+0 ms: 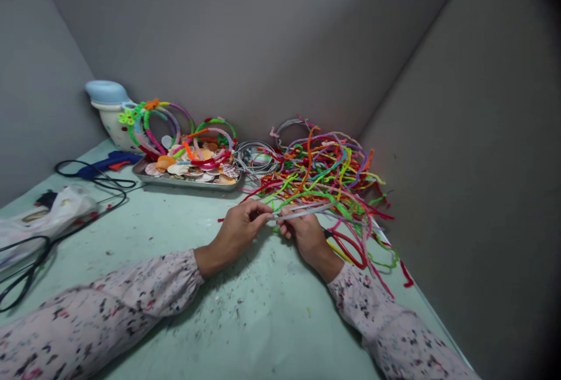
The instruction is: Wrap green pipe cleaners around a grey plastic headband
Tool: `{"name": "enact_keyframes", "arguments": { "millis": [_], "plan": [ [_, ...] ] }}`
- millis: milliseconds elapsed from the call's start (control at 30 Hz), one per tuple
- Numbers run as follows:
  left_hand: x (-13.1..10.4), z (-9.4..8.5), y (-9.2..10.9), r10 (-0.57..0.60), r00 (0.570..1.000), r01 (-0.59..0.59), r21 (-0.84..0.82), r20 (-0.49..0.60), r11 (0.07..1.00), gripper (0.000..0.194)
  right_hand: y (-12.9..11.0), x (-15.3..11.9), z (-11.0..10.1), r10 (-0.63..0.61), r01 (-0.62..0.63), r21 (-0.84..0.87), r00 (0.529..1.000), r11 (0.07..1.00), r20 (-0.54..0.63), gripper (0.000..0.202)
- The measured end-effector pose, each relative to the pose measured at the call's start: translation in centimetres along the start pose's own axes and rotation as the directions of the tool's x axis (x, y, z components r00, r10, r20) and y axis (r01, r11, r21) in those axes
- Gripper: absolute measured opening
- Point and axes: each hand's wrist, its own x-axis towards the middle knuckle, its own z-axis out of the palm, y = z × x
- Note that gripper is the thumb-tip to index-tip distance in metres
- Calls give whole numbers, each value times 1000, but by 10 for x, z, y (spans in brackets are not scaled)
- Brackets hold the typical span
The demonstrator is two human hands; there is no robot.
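Both hands meet above the middle of the table around a thin grey hoop, seen nearly edge-on. My left hand pinches the hoop's near left end between thumb and fingers. On the other side, my right hand has its fingers closed around the same hoop. A bright green pipe cleaner curves just behind the fingers; whether it is attached to the hoop I cannot tell. Scissors with red handles lie beside my right wrist, partly under pipe cleaners.
A tangled heap of coloured pipe cleaners fills the back right. Grey hoops lie left of it. A metal tray carries shells and wrapped hoops. Further left are a blue glue gun, a black cable, a plastic bag and a blue-lidded container.
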Motion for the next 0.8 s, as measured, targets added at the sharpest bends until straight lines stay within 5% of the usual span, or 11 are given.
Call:
{"name": "enact_keyframes", "arguments": {
  "millis": [300, 800],
  "plan": [
    [1, 2, -4, -25, 999, 26, -18, 23, 1000, 14, -2, -1, 1, -6, 3, -63, 999, 998, -39, 28],
    [-2, 0, -4, 120, 991, -113, 109, -64, 988, 12, 2, -1, -2, 10, -10, -9, 1000, 1000, 1, 26]
  ]
}}
